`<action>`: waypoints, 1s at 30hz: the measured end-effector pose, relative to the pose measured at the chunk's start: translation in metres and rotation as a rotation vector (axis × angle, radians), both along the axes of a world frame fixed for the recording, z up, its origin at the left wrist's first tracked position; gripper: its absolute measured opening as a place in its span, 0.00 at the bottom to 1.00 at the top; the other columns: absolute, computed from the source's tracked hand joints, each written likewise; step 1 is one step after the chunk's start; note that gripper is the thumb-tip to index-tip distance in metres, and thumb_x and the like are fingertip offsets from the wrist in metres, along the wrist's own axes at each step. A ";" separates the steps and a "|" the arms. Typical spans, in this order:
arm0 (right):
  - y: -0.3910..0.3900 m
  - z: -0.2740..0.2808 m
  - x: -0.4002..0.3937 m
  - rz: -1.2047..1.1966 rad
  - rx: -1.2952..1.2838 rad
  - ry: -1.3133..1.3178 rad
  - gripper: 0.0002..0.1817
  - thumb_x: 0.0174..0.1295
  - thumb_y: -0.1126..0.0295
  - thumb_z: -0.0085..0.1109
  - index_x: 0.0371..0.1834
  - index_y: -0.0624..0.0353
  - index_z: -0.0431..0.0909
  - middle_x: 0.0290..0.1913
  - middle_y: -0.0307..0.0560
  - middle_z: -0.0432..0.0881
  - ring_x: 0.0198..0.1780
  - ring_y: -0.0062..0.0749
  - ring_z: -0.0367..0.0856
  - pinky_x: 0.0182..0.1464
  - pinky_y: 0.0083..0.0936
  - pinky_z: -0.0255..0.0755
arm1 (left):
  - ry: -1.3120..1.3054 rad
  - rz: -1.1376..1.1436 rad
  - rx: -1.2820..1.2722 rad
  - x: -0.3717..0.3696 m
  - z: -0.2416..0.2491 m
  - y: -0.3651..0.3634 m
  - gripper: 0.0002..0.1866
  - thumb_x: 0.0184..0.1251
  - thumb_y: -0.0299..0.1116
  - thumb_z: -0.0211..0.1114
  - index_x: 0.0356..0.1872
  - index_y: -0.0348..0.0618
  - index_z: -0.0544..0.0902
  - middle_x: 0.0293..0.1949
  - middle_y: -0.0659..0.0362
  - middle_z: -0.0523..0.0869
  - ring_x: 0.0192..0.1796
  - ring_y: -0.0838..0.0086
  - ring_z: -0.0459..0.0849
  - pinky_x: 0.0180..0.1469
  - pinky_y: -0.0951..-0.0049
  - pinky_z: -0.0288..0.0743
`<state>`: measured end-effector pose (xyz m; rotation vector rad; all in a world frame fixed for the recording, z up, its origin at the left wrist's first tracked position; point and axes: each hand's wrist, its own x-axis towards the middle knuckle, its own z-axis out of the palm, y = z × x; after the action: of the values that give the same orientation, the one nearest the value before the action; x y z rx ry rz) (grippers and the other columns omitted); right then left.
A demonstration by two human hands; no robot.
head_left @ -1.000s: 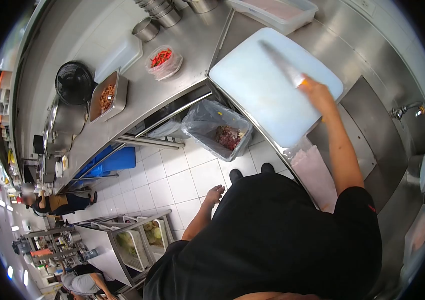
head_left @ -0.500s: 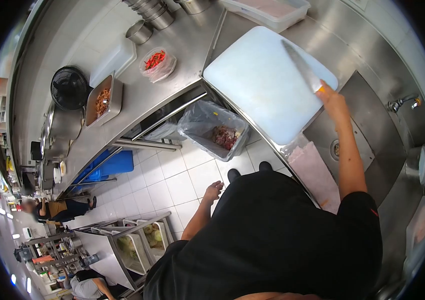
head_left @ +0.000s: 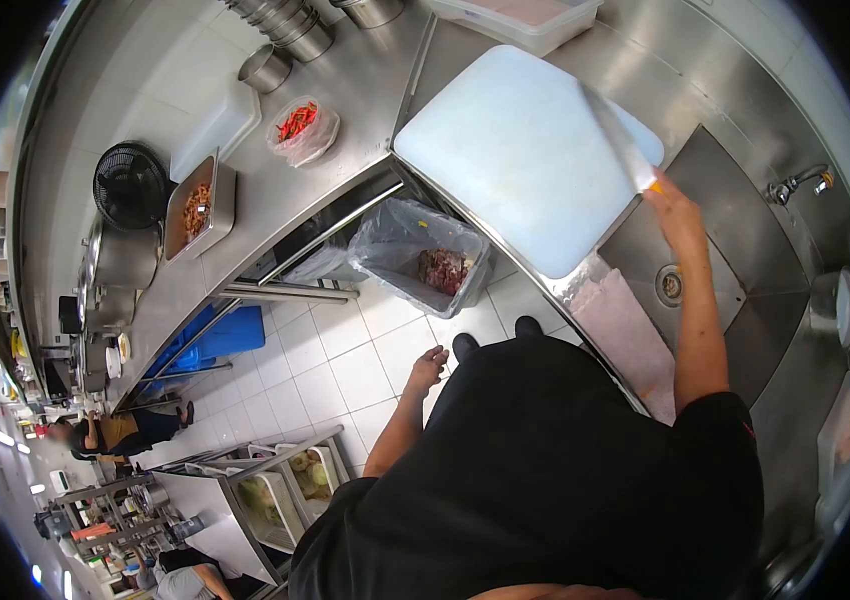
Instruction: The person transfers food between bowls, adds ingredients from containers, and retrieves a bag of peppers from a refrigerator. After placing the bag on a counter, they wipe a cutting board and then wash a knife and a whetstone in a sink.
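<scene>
My right hand (head_left: 678,218) is closed around the handle of a large knife (head_left: 615,133), whose blade lies over the right part of a pale blue-white cutting board (head_left: 515,150). Only a bit of orange handle shows by the fingers. My left hand (head_left: 429,369) hangs low over the floor beside my body, its fingers curled; whatever they hold, if anything, cannot be made out. Below the board's near corner, a pinkish cloth (head_left: 625,335) lies along the counter edge.
A sink (head_left: 715,270) with a tap (head_left: 800,186) lies right. A lined bin (head_left: 420,258) holds scraps under the counter's edge. Red chillies (head_left: 297,122), a metal tray of food (head_left: 201,205) and a black fan (head_left: 132,186) stand left. Two people are at far left.
The view has shifted slightly, so the board and counter appear a little further left and up. My right hand with the knife has moved slightly right relative to the board.
</scene>
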<state>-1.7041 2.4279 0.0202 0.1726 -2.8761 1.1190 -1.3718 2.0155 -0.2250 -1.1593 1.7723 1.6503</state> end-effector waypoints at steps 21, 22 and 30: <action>0.030 0.005 0.065 -0.047 -0.022 -0.059 0.26 0.68 0.57 0.60 0.69 0.47 0.73 0.52 0.58 0.84 0.51 0.56 0.83 0.52 0.39 0.75 | -0.014 -0.093 -0.065 0.009 0.002 0.001 0.33 0.67 0.51 0.67 0.69 0.46 0.73 0.39 0.66 0.82 0.35 0.79 0.74 0.32 0.73 0.71; 0.025 0.004 0.077 0.023 -0.003 -0.083 0.26 0.67 0.57 0.60 0.69 0.47 0.73 0.51 0.58 0.84 0.50 0.56 0.83 0.52 0.39 0.75 | -0.046 -0.089 -0.069 0.014 0.002 0.001 0.33 0.67 0.51 0.67 0.69 0.46 0.74 0.39 0.66 0.82 0.35 0.79 0.74 0.33 0.74 0.71; -0.052 0.004 0.105 0.379 -0.084 -0.106 0.26 0.65 0.57 0.62 0.67 0.45 0.75 0.49 0.59 0.85 0.51 0.55 0.83 0.53 0.41 0.75 | -0.013 0.026 0.093 0.036 -0.038 -0.002 0.30 0.69 0.47 0.67 0.68 0.45 0.74 0.33 0.68 0.79 0.28 0.81 0.70 0.26 0.74 0.68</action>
<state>-1.5995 2.3764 0.0241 0.6999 -2.9589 1.3375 -1.3354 2.0138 -0.2634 -1.1531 1.6605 1.7167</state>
